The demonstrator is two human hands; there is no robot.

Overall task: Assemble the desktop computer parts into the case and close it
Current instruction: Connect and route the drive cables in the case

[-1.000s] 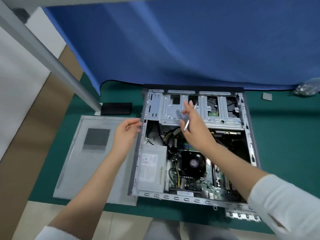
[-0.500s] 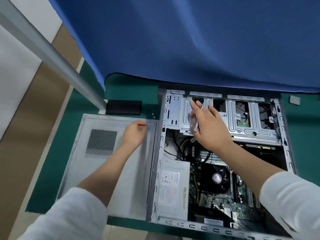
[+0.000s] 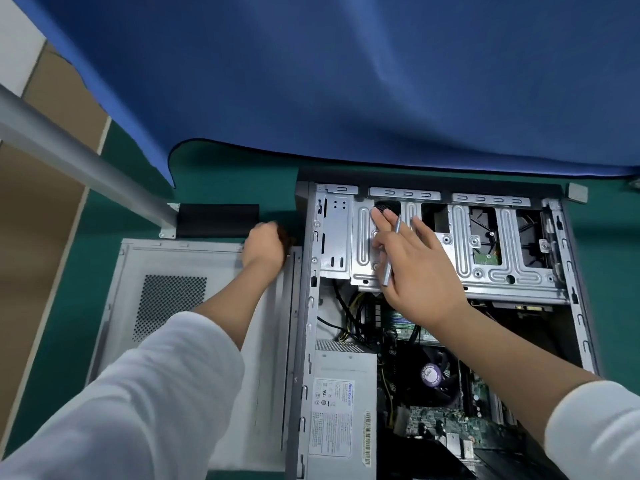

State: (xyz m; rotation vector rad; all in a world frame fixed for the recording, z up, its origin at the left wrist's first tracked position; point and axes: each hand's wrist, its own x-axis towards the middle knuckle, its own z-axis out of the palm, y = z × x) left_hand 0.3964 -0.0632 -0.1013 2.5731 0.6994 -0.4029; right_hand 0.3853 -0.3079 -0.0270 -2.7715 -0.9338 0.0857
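The open computer case [image 3: 440, 323] lies flat, its silver drive cage [image 3: 450, 251] exposed; the right hand [image 3: 415, 271] rests there, fingers [image 3: 381, 220] spread (a screwdriver [image 3: 391, 254] tucked between them); the left hand [image 3: 265, 249] is curled at the side panel [image 3: 194, 306] corner; what it grips cannot be told.

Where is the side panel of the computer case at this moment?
In the head view, the side panel lies flat on the green mat, left of the open computer case; the left hand is at its far right corner.
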